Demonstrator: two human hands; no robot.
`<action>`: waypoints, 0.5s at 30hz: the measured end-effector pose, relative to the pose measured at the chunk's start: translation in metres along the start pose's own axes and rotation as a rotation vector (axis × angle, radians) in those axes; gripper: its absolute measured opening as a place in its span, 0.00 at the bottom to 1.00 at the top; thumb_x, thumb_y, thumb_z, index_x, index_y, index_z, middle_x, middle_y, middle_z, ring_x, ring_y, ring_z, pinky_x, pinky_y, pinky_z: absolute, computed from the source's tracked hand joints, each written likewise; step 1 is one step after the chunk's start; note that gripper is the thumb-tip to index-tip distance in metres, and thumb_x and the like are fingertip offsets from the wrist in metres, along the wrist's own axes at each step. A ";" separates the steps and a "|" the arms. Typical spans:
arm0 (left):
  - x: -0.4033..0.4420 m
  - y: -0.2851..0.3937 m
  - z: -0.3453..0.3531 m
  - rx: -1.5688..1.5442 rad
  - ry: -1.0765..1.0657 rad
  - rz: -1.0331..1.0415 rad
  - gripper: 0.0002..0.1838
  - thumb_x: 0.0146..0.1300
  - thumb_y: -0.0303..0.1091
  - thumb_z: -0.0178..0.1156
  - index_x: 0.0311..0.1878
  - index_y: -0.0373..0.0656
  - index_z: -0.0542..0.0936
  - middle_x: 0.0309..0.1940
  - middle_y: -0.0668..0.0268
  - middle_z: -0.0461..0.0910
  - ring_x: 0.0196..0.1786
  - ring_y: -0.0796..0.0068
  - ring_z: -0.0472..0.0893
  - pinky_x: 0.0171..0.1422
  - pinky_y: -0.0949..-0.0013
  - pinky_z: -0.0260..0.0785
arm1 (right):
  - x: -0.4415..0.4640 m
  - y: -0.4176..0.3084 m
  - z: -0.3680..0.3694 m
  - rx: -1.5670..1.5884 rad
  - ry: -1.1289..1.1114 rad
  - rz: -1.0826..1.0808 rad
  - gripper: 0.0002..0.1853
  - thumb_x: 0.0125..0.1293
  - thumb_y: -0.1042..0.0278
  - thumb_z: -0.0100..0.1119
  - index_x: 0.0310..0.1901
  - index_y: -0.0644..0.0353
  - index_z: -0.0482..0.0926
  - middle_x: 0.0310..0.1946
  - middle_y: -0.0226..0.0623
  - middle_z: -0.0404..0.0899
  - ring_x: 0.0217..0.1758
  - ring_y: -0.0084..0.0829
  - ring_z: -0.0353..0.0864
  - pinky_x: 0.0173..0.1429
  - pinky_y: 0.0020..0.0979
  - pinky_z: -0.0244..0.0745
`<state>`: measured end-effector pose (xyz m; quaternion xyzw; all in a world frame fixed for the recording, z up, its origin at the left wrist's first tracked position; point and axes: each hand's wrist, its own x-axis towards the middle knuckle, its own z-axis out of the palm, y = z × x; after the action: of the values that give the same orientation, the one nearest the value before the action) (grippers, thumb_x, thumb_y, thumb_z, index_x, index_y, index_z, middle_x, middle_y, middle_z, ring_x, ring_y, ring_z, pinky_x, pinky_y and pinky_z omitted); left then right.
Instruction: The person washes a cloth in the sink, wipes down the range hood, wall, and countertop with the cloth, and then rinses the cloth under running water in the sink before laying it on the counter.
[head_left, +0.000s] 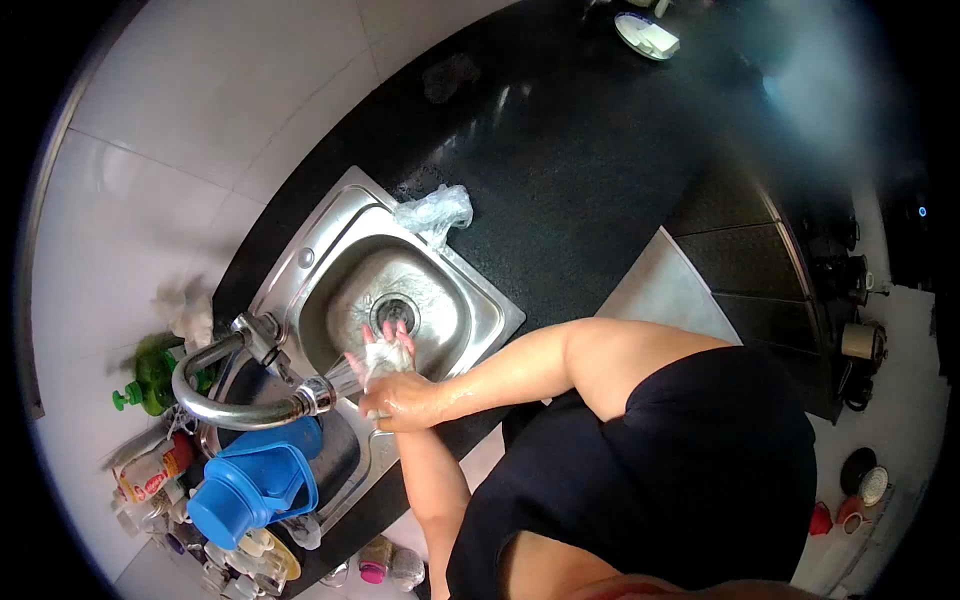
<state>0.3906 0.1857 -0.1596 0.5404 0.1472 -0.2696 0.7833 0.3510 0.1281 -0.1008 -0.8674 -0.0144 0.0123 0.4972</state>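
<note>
My left hand (387, 352) is held palm up over the steel sink bowl (335, 285), its fingers spread toward the drain. White lather or water covers the palm. Across its wrist lies my right hand (400, 400), fingers wrapped around it; whitish wet patches show there too. Water runs onto the hands from the curved chrome faucet (255, 412). The right forearm glistens with water.
A clear plastic bag (437, 213) lies on the sink's far rim. Beside the faucet are a blue plastic jug (255, 480) and a green bottle (153, 375). Several cups crowd the lower left. A plate of white blocks (648, 38) sits on the black counter (570, 150).
</note>
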 end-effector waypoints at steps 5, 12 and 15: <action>-0.003 -0.002 0.009 0.195 -0.010 0.109 0.25 0.62 0.45 0.50 0.61 0.49 0.62 0.58 0.65 0.66 0.58 0.71 0.67 0.57 0.61 0.60 | 0.042 0.022 0.004 -0.204 -0.071 0.120 0.13 0.50 0.54 0.54 0.31 0.52 0.80 0.34 0.44 0.79 0.40 0.46 0.78 0.48 0.53 0.67; -0.016 -0.005 0.007 0.188 0.088 0.048 0.26 0.60 0.36 0.54 0.62 0.47 0.62 0.55 0.67 0.68 0.53 0.73 0.70 0.52 0.66 0.63 | 0.066 0.072 -0.024 -0.013 -0.155 0.328 0.20 0.57 0.53 0.51 0.45 0.58 0.76 0.41 0.49 0.77 0.47 0.48 0.76 0.50 0.42 0.71; 0.000 -0.010 -0.019 0.187 0.061 0.022 0.18 0.61 0.35 0.53 0.54 0.41 0.70 0.45 0.65 0.74 0.44 0.73 0.74 0.45 0.69 0.65 | 0.042 0.070 -0.036 0.206 -0.148 0.147 0.21 0.54 0.58 0.55 0.50 0.56 0.74 0.45 0.48 0.77 0.50 0.46 0.75 0.54 0.39 0.69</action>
<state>0.3863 0.2011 -0.1744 0.6209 0.1394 -0.2570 0.7273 0.3955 0.0636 -0.1432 -0.8071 0.0140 0.1140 0.5791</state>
